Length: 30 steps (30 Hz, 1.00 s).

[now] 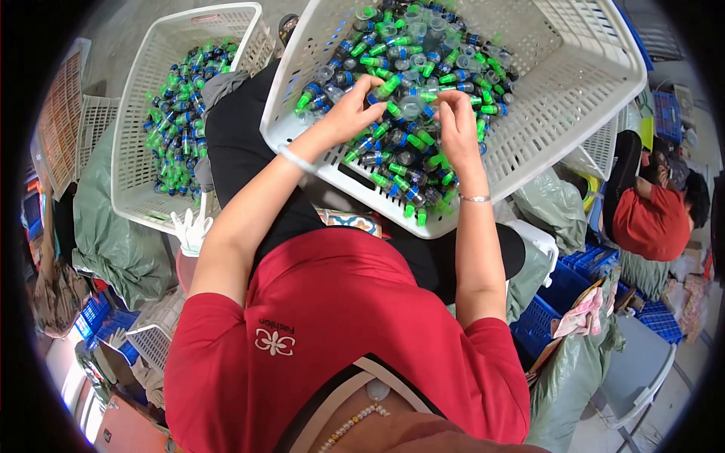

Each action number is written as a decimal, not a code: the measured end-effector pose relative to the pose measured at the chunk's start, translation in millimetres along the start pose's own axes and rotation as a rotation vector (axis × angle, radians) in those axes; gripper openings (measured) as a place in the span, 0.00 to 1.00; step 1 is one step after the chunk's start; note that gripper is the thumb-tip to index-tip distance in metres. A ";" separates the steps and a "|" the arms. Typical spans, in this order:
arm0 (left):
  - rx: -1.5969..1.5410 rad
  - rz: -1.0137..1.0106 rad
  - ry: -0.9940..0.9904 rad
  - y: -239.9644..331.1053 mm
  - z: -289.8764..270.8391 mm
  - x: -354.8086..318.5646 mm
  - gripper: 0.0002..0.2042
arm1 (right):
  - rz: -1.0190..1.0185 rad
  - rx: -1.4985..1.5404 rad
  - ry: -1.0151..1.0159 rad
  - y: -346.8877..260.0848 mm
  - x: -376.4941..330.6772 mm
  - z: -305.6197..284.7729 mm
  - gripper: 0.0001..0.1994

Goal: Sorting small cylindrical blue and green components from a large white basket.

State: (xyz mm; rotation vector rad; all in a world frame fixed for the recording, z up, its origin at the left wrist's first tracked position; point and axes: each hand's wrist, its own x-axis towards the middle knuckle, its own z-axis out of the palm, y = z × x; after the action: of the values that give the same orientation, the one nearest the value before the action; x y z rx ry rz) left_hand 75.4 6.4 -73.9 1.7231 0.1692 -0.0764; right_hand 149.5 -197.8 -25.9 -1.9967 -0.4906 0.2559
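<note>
We are mid-sorting in the white basket (529, 143) on our lap, left hand (349, 113) and right hand (455, 124) both pinching small green-capped pieces (411, 87) near its middle, so next, we judge, they must join squarely.

Grey floor (128, 30), blue crates (544, 321)

One head-worn fisheye looks steeply down, close over a white basket (574, 98) on the lap.

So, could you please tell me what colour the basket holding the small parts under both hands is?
White, a slotted plastic basket, shown best in the head view.
</note>
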 end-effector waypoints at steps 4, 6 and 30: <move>0.000 0.109 0.041 -18.4 -6.0 -8.8 0.20 | -0.097 -0.098 0.034 2.4 5.5 18.2 0.09; 0.083 0.167 0.103 -20.8 -15.5 -13.2 0.20 | -0.196 -0.201 0.060 4.4 5.3 25.3 0.09; -0.285 -0.037 0.461 0.2 -62.5 -123.2 0.14 | -0.374 -0.607 -0.280 37.8 28.6 171.6 0.10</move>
State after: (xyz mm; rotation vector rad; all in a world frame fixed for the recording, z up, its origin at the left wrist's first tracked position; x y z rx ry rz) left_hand -49.0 59.5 -45.7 1.4300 0.5269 0.3077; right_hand 117.9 -62.5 -137.1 -2.4033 -1.2221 0.1621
